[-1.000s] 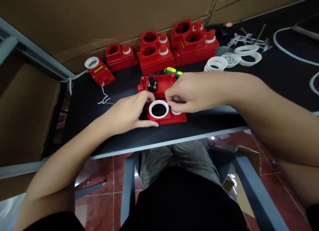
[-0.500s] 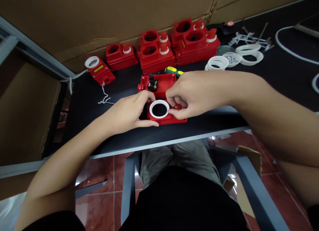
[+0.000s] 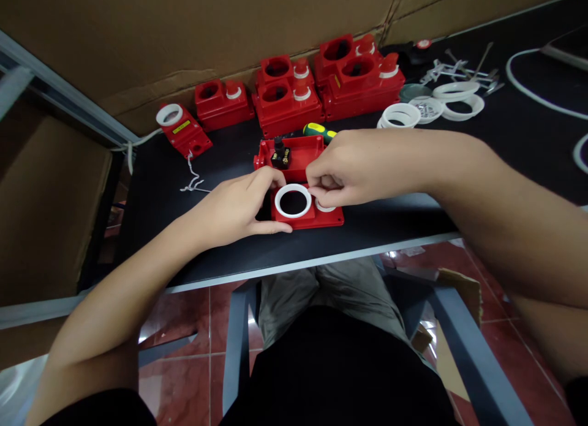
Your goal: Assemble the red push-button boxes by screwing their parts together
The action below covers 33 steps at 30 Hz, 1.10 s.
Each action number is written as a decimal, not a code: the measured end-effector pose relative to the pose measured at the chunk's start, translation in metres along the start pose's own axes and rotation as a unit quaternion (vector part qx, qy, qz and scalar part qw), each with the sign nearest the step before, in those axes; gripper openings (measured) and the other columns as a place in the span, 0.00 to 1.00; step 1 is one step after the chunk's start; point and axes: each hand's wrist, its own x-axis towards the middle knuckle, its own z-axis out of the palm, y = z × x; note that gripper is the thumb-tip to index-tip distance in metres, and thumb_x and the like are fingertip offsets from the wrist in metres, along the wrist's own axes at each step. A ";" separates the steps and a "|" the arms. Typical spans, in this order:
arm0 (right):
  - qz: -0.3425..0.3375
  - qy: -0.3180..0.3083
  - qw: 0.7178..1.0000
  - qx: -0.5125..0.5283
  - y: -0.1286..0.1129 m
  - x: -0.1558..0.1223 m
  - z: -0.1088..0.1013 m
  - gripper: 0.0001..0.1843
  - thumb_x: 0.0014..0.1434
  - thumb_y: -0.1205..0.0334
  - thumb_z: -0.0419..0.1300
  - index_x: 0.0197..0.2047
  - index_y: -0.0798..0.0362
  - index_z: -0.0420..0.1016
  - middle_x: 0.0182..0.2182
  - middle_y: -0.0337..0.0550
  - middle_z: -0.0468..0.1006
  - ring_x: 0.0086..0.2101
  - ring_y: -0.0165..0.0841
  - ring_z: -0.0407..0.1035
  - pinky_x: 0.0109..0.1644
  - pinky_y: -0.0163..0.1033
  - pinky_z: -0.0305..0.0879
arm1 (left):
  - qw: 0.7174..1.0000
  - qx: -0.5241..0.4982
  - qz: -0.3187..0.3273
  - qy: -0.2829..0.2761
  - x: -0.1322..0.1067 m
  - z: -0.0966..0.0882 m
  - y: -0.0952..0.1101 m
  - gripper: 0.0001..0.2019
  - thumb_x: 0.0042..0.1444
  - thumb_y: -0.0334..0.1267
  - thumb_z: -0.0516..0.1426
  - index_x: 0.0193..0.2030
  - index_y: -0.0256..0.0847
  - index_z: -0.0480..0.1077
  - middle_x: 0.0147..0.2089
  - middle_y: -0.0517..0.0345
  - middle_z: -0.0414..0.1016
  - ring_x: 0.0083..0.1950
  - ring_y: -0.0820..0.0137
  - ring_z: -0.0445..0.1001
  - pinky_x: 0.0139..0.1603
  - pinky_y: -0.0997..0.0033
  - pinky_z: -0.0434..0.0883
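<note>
A red plastic housing cover lies on the black tabletop close to its front edge. Set around the cover's large round opening is a white ring. My left hand grips the cover from the left, thumb along the near edge and fingers at the far side. Curled in a pinch, my right hand has its fingertips at the ring's right rim; what lies between them is hidden. Below that hand shows part of a smaller white collar. Behind the cover sits an open red box with a black switch block inside.
A green and yellow screwdriver handle lies beyond the open box. Several red housings line the cardboard wall. Loose white rings and metal pieces lie at the right. A red unit with white string is at the left.
My right hand has shifted slightly up from the cover's right part, uncovering the near edge of the small white collar. My left hand keeps its grip.
</note>
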 end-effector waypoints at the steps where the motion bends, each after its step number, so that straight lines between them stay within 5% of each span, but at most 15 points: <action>1: 0.002 -0.005 1.000 -0.004 -0.001 0.000 -0.001 0.16 0.74 0.70 0.68 0.33 0.49 0.77 0.28 0.37 0.82 0.29 0.33 0.67 0.42 0.47 0.57 | 1.000 0.000 -0.003 -0.004 0.000 -0.001 0.001 0.37 0.72 0.71 0.77 0.69 0.48 0.73 0.54 0.52 0.86 0.51 0.50 0.90 0.57 0.53 0.83; 9: -0.001 0.029 0.998 -0.064 0.008 0.003 0.007 0.25 0.82 0.62 0.63 0.30 0.48 0.67 0.23 0.35 0.69 0.27 0.32 0.54 0.45 0.48 0.49 | 1.000 -0.007 -0.018 -0.017 0.001 -0.011 0.014 0.33 0.72 0.66 0.78 0.66 0.48 0.73 0.54 0.53 0.86 0.51 0.49 0.90 0.57 0.53 0.83; 13: -0.054 0.038 0.998 -0.017 0.015 0.001 0.009 0.22 0.82 0.54 0.65 0.33 0.49 0.77 0.26 0.38 0.78 0.28 0.33 0.62 0.45 0.47 0.52 | 1.000 -0.012 -0.019 -0.019 0.001 -0.011 0.014 0.33 0.72 0.68 0.77 0.65 0.48 0.74 0.54 0.52 0.86 0.53 0.48 0.90 0.59 0.51 0.84; 18: -0.037 0.029 0.999 -0.001 0.016 0.001 0.009 0.27 0.79 0.35 0.74 0.39 0.50 0.84 0.33 0.40 0.86 0.31 0.35 0.69 0.45 0.46 0.54 | 1.000 -0.006 -0.018 -0.015 0.001 -0.010 0.013 0.34 0.72 0.68 0.78 0.67 0.48 0.73 0.54 0.52 0.87 0.53 0.48 0.91 0.59 0.52 0.84; 33: -0.049 0.031 0.998 0.027 0.016 -0.001 0.011 0.19 0.78 0.45 0.70 0.38 0.50 0.82 0.32 0.42 0.87 0.33 0.36 0.74 0.43 0.45 0.57 | 0.999 -0.002 -0.027 -0.024 0.001 -0.011 0.011 0.36 0.72 0.67 0.78 0.71 0.47 0.73 0.58 0.50 0.87 0.56 0.47 0.91 0.62 0.51 0.85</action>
